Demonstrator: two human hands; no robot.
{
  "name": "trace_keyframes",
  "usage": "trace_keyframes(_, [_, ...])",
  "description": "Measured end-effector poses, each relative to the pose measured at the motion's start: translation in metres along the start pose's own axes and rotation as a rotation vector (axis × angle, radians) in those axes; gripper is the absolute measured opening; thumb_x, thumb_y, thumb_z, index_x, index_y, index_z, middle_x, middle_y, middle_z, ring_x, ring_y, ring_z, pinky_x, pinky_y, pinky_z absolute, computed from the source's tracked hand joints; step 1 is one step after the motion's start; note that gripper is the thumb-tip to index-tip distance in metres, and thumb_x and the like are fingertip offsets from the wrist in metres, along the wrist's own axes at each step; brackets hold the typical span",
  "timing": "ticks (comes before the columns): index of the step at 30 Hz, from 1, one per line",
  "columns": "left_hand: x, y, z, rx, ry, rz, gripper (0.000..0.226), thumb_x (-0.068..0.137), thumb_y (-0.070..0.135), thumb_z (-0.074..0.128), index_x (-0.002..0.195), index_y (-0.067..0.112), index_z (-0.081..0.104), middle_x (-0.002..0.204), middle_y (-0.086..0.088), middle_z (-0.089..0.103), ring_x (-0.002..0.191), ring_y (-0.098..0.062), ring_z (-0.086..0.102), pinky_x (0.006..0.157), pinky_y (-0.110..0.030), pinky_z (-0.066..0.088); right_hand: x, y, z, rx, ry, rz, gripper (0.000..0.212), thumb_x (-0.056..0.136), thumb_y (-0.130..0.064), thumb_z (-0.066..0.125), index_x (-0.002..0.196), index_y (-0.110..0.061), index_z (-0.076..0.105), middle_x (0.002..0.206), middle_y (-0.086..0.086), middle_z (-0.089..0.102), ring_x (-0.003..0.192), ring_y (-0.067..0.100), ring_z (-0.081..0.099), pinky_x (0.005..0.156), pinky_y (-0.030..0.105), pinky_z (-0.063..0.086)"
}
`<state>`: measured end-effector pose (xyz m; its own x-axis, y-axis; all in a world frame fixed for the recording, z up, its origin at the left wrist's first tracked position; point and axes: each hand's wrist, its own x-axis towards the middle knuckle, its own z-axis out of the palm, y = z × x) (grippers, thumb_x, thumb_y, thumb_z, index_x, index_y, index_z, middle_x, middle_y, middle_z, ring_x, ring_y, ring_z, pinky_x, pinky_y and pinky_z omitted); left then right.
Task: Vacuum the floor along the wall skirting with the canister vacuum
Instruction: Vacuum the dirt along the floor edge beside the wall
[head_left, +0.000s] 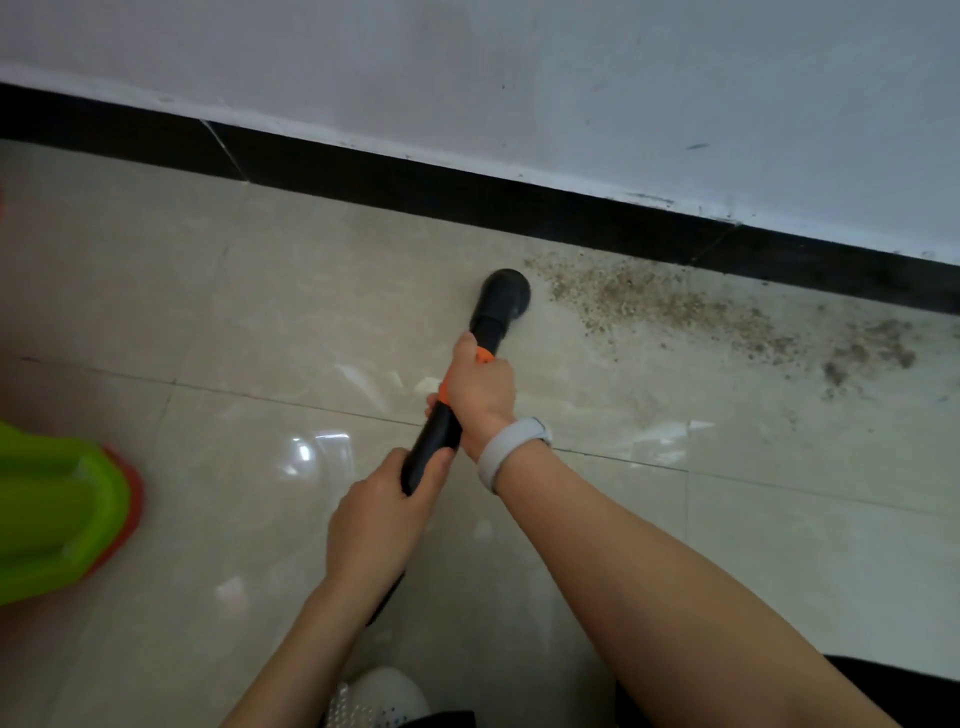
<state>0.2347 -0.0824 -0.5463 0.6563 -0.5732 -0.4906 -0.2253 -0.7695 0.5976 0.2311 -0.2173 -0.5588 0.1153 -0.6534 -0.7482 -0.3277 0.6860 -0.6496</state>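
A black vacuum wand (434, 441) with an orange collar runs from my hands down to a round black nozzle (506, 299) resting on the beige floor tiles. My right hand (480, 387), with a white wristband, grips the wand at the orange collar. My left hand (382, 512) holds the wand lower down, nearer my body. The nozzle sits just left of a band of brown crumbs and dust (701, 306) lying along the black skirting (467, 195). The canister itself is out of view.
A white wall (571, 88) rises above the skirting. A green and orange plastic object (57, 509) stands at the left edge. My white shoe (382, 696) shows at the bottom. A tile joint (260, 395) crosses the floor.
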Motion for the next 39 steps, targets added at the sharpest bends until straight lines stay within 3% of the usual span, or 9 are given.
trace_keyframes(4, [0.014,-0.002,-0.002,0.003,0.134,-0.034,0.042,0.090,0.060,0.036,0.083,0.022,0.052,0.070,-0.001,0.065,0.065,-0.022,0.063,0.063,-0.034,0.048,0.008,-0.014,0.026,-0.089,-0.125,-0.048,0.045,0.095,-0.041,0.047,0.110,0.001,0.051,0.071,0.008,0.054,0.048,0.023,0.059,0.060,0.042,0.057])
trace_keyframes(9, [0.042,0.005,0.007,0.005,0.112,0.021,0.044,0.089,0.059,0.036,0.083,0.019,0.050,0.071,-0.003,0.064,0.064,-0.021,0.061,0.055,-0.031,0.042,0.028,-0.030,0.019,-0.039,-0.167,-0.020,0.034,0.096,-0.039,0.048,0.090,-0.005,0.049,0.067,0.009,0.053,0.048,0.023,0.058,0.056,0.037,0.055])
trace_keyframes(11, [0.045,0.013,0.012,0.032,0.074,0.049,0.043,0.090,0.059,0.037,0.085,0.018,0.049,0.071,-0.004,0.064,0.066,-0.023,0.061,0.059,-0.034,0.045,0.033,-0.034,0.009,0.019,-0.148,0.012,0.034,0.096,-0.038,0.048,0.098,-0.003,0.046,0.067,0.010,0.052,0.047,0.022,0.055,0.052,0.036,0.053])
trace_keyframes(18, [0.030,0.034,-0.020,0.034,-0.307,0.042,0.028,0.092,0.049,0.047,0.087,0.021,0.047,0.078,-0.006,0.066,0.072,-0.024,0.065,0.072,-0.039,0.051,0.004,-0.042,-0.029,0.198,-0.220,0.185,0.027,0.093,-0.027,0.058,0.096,-0.006,0.042,0.069,0.010,0.047,0.053,0.024,0.051,0.055,0.036,0.052])
trace_keyframes(21, [0.013,0.056,-0.054,0.123,-0.480,-0.002,0.027,0.094,0.042,0.050,0.101,0.016,0.048,0.094,-0.006,0.062,0.087,-0.024,0.061,0.075,-0.032,0.046,-0.033,-0.060,-0.044,0.200,-0.300,0.235,0.017,0.094,-0.021,0.059,0.092,-0.010,0.045,0.070,0.008,0.046,0.062,0.021,0.050,0.065,0.035,0.053])
trace_keyframes(25, [-0.016,0.094,-0.088,0.229,-0.608,-0.038,0.039,0.095,0.038,0.050,0.120,0.009,0.045,0.111,-0.011,0.060,0.099,-0.026,0.059,0.082,-0.032,0.045,-0.083,-0.093,-0.058,0.161,-0.317,0.250,0.014,0.095,-0.019,0.056,0.091,-0.013,0.045,0.068,0.006,0.046,0.060,0.017,0.049,0.066,0.032,0.052])
trace_keyframes(34, [-0.107,0.183,-0.136,0.287,-0.498,-0.061,0.038,0.094,0.033,0.054,0.124,0.014,0.043,0.116,-0.010,0.059,0.104,-0.028,0.057,0.079,-0.034,0.043,-0.190,-0.168,-0.109,0.136,-0.286,0.298,0.011,0.094,-0.011,0.052,0.089,-0.015,0.043,0.069,0.006,0.046,0.063,0.017,0.046,0.067,0.033,0.043])
trace_keyframes(39, [-0.167,0.231,-0.158,0.103,-0.404,-0.134,0.042,0.094,0.030,0.053,0.133,0.017,0.043,0.125,-0.009,0.056,0.110,-0.028,0.056,0.089,-0.038,0.046,-0.246,-0.207,-0.147,0.132,-0.272,0.301,0.013,0.095,-0.010,0.049,0.089,-0.015,0.040,0.069,0.005,0.041,0.062,0.017,0.042,0.070,0.036,0.039])
